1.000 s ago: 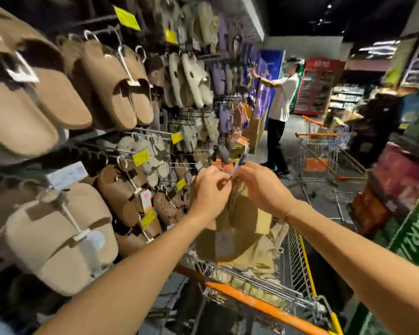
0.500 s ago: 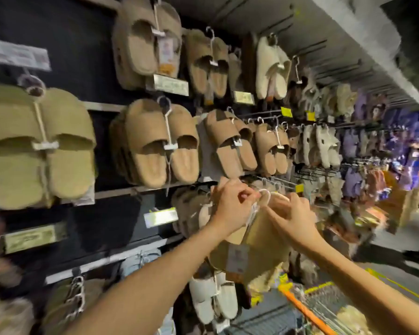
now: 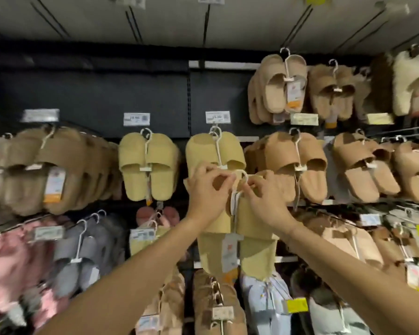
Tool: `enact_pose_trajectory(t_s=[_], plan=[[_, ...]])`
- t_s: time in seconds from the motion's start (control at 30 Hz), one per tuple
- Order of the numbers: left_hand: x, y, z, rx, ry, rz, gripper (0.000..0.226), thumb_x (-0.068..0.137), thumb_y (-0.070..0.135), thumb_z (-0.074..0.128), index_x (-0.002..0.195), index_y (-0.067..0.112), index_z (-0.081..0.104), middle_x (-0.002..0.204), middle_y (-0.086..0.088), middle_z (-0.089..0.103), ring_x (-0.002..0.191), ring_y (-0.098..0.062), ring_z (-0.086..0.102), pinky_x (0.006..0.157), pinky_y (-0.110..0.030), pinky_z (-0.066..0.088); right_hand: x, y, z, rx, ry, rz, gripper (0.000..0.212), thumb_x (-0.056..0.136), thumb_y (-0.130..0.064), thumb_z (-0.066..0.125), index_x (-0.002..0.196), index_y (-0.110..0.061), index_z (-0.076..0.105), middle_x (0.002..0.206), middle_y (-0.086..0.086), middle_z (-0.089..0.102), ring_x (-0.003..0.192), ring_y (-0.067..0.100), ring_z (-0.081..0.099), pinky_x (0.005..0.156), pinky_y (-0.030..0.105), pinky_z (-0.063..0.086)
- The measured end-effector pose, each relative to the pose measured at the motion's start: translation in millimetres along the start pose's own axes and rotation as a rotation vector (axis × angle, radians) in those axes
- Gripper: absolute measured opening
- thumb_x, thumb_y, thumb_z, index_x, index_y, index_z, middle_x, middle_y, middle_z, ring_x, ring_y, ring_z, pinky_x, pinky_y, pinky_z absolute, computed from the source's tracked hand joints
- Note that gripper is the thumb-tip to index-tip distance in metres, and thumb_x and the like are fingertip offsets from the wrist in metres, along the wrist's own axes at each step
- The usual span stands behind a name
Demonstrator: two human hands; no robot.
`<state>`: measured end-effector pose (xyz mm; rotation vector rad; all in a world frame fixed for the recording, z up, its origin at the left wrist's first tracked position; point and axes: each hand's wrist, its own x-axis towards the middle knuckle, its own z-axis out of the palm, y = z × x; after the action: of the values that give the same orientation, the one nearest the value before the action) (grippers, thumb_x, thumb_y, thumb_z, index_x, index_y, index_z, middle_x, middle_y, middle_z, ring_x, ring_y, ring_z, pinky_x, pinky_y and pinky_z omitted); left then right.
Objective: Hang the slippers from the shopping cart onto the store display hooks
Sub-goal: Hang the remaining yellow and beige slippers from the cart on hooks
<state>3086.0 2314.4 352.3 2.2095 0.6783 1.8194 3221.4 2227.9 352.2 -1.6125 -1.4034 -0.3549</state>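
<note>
So both hands were up at the slipper wall. The left hand (image 3: 207, 187) and right hand (image 3: 264, 197) each had a pinching grip on the white hanger (image 3: 240, 176) of a yellow pair of slippers (image 3: 240, 238), held just in front of the yellow pair already hanging (image 3: 214, 151) on the middle hook (image 3: 215, 131). The held hanger wasn't on that hook yet. Price tag (image 3: 217, 117) sat right above.

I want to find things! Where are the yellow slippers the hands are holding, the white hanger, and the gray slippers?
Yellow slippers (image 3: 252, 221): head view, on the right slipper's upper.
White hanger (image 3: 244, 174): head view, on its curved hook between the hands.
Gray slippers (image 3: 82, 243): head view, lower left, on the front pair's upper.
</note>
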Motion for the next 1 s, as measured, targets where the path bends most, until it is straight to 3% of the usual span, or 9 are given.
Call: enact_pose_trajectory(t_s=[0.1, 0.17, 0.3, 0.4, 0.57, 0.73, 0.83, 0.9, 1.0], plan=[[20, -27, -54, 0.124, 0.1, 0.031, 0.019, 0.091, 0.047, 0.068, 0.088, 0.03, 0.074, 0.104, 0.015, 0.053, 0.106, -0.009, 0.051, 0.096, -0.036, 0.041, 22, -58, 32, -0.035, -0.047, -0.027, 0.021, 0.103, -0.036, 0.044, 0.107, -0.028, 0.063, 0.125, 0.003, 0.045, 0.124, 0.027, 0.035, 0.105, 0.047, 0.027], [34, -48, -84, 0.088, 0.086, -0.005, 0.019, 0.092, 0.044, 0.068, 0.089, 0.027, 0.075, 0.102, 0.014, 0.058, 0.1, -0.005, 0.057, 0.093, -0.039, 0.049, 35, -90, 53, -0.039, -0.061, -0.053, 0.02, 0.104, -0.033, 0.042, 0.1, -0.027, 0.061, 0.127, 0.004, 0.044, 0.126, 0.026, 0.034, 0.105, 0.046, 0.024], [55, -84, -127, 0.135, 0.094, -0.026, 0.015, 0.093, 0.035, 0.07, 0.086, 0.022, 0.074, 0.093, 0.007, 0.064, 0.088, -0.003, 0.06, 0.085, -0.024, 0.05, 63, -131, 103, -0.051, -0.122, -0.086, 0.025, 0.103, -0.031, 0.04, 0.097, -0.022, 0.063, 0.129, 0.005, 0.046, 0.123, 0.03, 0.036, 0.101, 0.049, 0.028], [75, -117, -146, 0.239, 0.075, -0.083, 0.016, 0.092, 0.035, 0.07, 0.088, 0.021, 0.075, 0.094, 0.007, 0.066, 0.087, -0.003, 0.057, 0.08, -0.007, 0.041, 85, -150, 141, -0.059, -0.195, -0.073, 0.019, 0.101, -0.028, 0.041, 0.092, -0.022, 0.056, 0.136, 0.008, 0.042, 0.129, 0.032, 0.035, 0.103, 0.049, 0.029], [120, -163, -164, 0.235, 0.056, -0.11, 0.019, 0.094, 0.026, 0.069, 0.085, 0.011, 0.076, 0.078, 0.014, 0.061, 0.079, 0.006, 0.054, 0.073, -0.007, 0.037, 134, -176, 189, -0.11, -0.2, -0.071, 0.027, 0.1, -0.025, 0.039, 0.105, -0.017, 0.063, 0.131, 0.01, 0.046, 0.124, 0.033, 0.037, 0.105, 0.05, 0.03], [180, -209, -167, 0.263, -0.01, -0.232, 0.018, 0.092, 0.046, 0.066, 0.082, 0.034, 0.075, 0.08, 0.019, 0.069, 0.092, -0.013, 0.066, 0.092, -0.043, 0.051, 188, -193, 218, -0.187, -0.167, -0.078, 0.031, 0.101, -0.026, 0.036, 0.108, -0.016, 0.064, 0.131, 0.01, 0.047, 0.125, 0.032, 0.037, 0.105, 0.049, 0.027], [201, -224, -164, 0.23, 0.044, -0.206, 0.021, 0.089, 0.053, 0.064, 0.075, 0.04, 0.07, 0.083, 0.019, 0.07, 0.095, -0.012, 0.065, 0.098, -0.049, 0.047, 212, -195, 231, -0.199, -0.11, -0.09, 0.026, 0.099, -0.023, 0.038, 0.104, -0.016, 0.063, 0.127, 0.01, 0.048, 0.123, 0.033, 0.037, 0.105, 0.049, 0.027], [213, -230, -159, 0.202, 0.089, -0.164, 0.022, 0.088, 0.057, 0.06, 0.09, 0.04, 0.074, 0.098, 0.017, 0.068, 0.102, -0.012, 0.061, 0.102, -0.048, 0.041, 223, -193, 238, -0.175, -0.044, -0.105, 0.025, 0.099, -0.023, 0.038, 0.104, -0.018, 0.062, 0.124, 0.009, 0.049, 0.12, 0.033, 0.039, 0.104, 0.049, 0.028], [222, -237, -156, 0.166, 0.128, -0.163, 0.018, 0.095, 0.043, 0.061, 0.107, 0.038, 0.073, 0.109, 0.012, 0.06, 0.105, -0.01, 0.053, 0.103, -0.04, 0.031, 237, -187, 248, -0.221, 0.069, -0.168, 0.03, 0.098, -0.025, 0.039, 0.112, -0.021, 0.064, 0.121, 0.006, 0.05, 0.117, 0.03, 0.041, 0.104, 0.046, 0.028]])
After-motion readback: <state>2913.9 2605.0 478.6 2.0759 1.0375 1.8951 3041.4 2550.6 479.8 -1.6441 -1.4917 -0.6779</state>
